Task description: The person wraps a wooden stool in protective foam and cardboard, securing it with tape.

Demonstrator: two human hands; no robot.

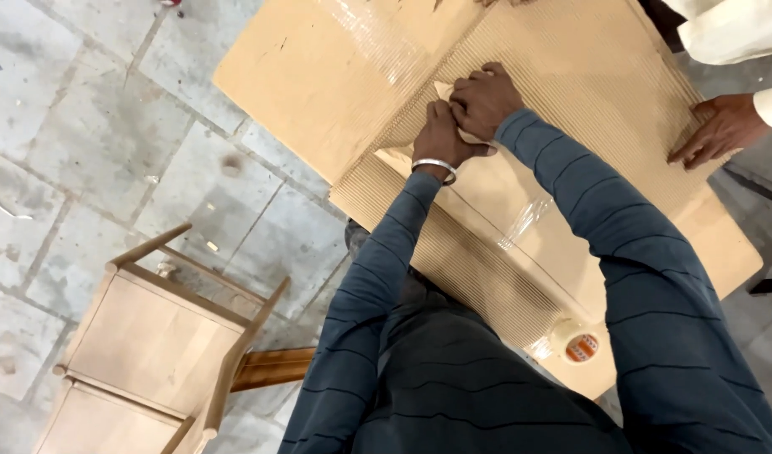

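My left hand (440, 139), with a metal bangle on the wrist, and my right hand (485, 99) are pressed together at the edge of a ribbed corrugated cardboard sheet (587, 76). Both pinch that edge where it meets clear packing tape. The ribbed sheet lies over a large flat cardboard panel (318, 76). A strip of clear tape (524, 220) runs down the lower cardboard. A roll of clear tape with an orange core (581, 346) rests on the cardboard near my right elbow.
Another person's hand (715, 130) in a white sleeve presses the ribbed sheet at the right. Light wooden furniture pieces (155, 332) stand at lower left on the grey stone floor (92, 143).
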